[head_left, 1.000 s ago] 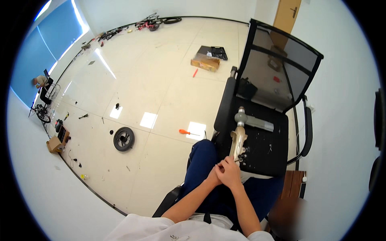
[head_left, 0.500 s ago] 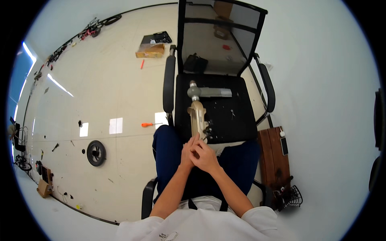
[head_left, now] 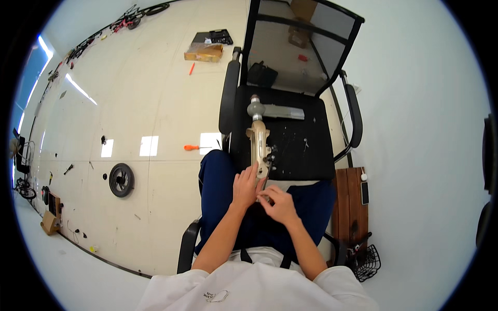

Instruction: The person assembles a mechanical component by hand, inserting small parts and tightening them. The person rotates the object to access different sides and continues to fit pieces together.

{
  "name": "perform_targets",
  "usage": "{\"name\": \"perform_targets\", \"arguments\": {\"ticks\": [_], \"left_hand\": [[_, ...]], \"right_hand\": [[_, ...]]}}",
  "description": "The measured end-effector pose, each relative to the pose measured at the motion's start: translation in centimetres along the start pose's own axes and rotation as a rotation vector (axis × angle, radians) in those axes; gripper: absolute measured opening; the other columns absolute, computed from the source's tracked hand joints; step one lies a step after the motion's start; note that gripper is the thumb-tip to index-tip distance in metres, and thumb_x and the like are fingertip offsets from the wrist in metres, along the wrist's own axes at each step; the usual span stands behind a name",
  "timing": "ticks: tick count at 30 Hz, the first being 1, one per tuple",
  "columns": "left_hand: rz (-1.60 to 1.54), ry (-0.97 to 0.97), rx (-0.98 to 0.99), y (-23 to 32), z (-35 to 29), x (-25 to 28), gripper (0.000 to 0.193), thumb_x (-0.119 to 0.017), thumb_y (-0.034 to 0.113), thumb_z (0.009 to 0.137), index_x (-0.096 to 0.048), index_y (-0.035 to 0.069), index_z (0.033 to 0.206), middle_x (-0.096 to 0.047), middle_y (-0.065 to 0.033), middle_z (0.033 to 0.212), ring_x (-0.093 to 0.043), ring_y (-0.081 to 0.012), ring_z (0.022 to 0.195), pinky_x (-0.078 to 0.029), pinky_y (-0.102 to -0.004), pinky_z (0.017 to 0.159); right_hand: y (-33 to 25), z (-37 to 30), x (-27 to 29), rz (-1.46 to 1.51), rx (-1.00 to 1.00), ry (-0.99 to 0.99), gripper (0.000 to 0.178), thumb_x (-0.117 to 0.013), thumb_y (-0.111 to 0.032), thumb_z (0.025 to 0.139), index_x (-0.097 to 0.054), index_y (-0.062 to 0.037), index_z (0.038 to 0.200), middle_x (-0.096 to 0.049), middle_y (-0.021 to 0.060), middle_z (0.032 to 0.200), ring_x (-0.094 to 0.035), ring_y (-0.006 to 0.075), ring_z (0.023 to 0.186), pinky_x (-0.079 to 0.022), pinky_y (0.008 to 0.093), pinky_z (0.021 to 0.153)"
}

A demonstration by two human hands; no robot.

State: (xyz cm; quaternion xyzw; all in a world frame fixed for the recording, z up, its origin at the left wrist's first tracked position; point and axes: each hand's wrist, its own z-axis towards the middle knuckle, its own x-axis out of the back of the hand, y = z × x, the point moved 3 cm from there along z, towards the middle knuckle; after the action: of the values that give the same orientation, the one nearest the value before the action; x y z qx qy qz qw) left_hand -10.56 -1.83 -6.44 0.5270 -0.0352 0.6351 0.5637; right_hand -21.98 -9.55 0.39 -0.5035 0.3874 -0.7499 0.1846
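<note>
A beige metal fork-like part (head_left: 259, 136) lies lengthwise on the black chair seat (head_left: 306, 160), its near end at the seat's front edge. Its far end joins a grey rounded collar (head_left: 255, 109), from which a flat grey arm (head_left: 282, 112) reaches right. My left hand (head_left: 244, 187) is over the near end, index finger along the part and thumb on the other side. Beside it, my right hand (head_left: 280, 204) pinches the lower end of a thin dark rod-shaped tool (head_left: 267, 179), whose upper end meets the part. The fingers partly hide the contact.
Small dark pieces (head_left: 270, 154) and a small silvery item (head_left: 306, 143) are on the seat. An orange-handled screwdriver (head_left: 193, 147), a wheel (head_left: 121, 180) and a cardboard box (head_left: 204, 52) lie on the floor to the left. A wooden bench (head_left: 350, 207) stands right, bearing a phone (head_left: 364, 193).
My hands have come apart from their overlapped pose; the right has moved right and slightly down, and the thin tool now shows. The view has shifted a little.
</note>
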Motion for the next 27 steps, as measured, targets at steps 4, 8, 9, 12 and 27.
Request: {"name": "perform_targets", "arguments": {"ticks": [4, 8, 9, 12, 27], "left_hand": [[0.032, 0.017, 0.023, 0.6, 1.2, 0.2, 0.057, -0.072, 0.026, 0.085, -0.053, -0.002, 0.131, -0.062, -0.0114, 0.103, -0.060, -0.0254, 0.087, -0.042, -0.0359, 0.068], [-0.010, 0.028, 0.088, 0.6, 0.1, 0.0, 0.057, -0.073, 0.024, 0.084, -0.053, 0.000, 0.132, -0.063, -0.0103, 0.106, -0.061, -0.0265, 0.090, -0.043, -0.0360, 0.070], [-0.012, 0.031, 0.092, 0.5, 0.3, 0.0, 0.057, -0.073, 0.024, 0.084, -0.053, 0.000, 0.131, -0.063, -0.0103, 0.106, -0.062, -0.0265, 0.090, -0.043, -0.0360, 0.070], [-0.018, 0.044, 0.105, 0.0, 0.9, -0.3, 0.056, -0.072, 0.023, 0.084, -0.054, -0.001, 0.131, -0.063, -0.0101, 0.106, -0.062, -0.0268, 0.091, -0.043, -0.0362, 0.071], [-0.155, 0.093, 0.268, -0.5, 2.1, -1.3, 0.052, -0.070, 0.023, 0.086, -0.056, -0.003, 0.129, -0.062, -0.0124, 0.101, -0.063, -0.0285, 0.084, -0.049, -0.0372, 0.070]], "right_hand": [[1.4, 0.0, 1.9, 0.019, 0.009, -0.038, 0.010, -0.071, -0.008, 0.081, -0.071, -0.0058, 0.090, -0.067, 0.0048, 0.091, -0.066, 0.0202, 0.064, -0.052, 0.0280, 0.058], [3.4, -1.0, 3.8, 0.036, -0.054, 0.065, 0.013, -0.069, -0.001, 0.079, -0.071, -0.0027, 0.092, -0.069, 0.0064, 0.092, -0.067, 0.0171, 0.069, -0.052, 0.0255, 0.056], [4.4, -1.1, 4.4, 0.029, -0.044, 0.120, 0.014, -0.069, 0.000, 0.079, -0.071, -0.0025, 0.092, -0.070, 0.0066, 0.092, -0.068, 0.0166, 0.070, -0.052, 0.0252, 0.056], [5.8, 0.3, 5.9, 0.098, -0.168, 0.121, 0.014, -0.071, -0.001, 0.081, -0.072, -0.0018, 0.095, -0.071, 0.0080, 0.090, -0.068, 0.0141, 0.072, -0.051, 0.0239, 0.057], [12.2, 13.5, 7.5, 0.440, -0.392, 0.129, 0.020, -0.068, -0.007, 0.088, -0.071, 0.0012, 0.106, -0.071, 0.0071, 0.083, -0.067, 0.0111, 0.069, -0.055, 0.0241, 0.056]]}}
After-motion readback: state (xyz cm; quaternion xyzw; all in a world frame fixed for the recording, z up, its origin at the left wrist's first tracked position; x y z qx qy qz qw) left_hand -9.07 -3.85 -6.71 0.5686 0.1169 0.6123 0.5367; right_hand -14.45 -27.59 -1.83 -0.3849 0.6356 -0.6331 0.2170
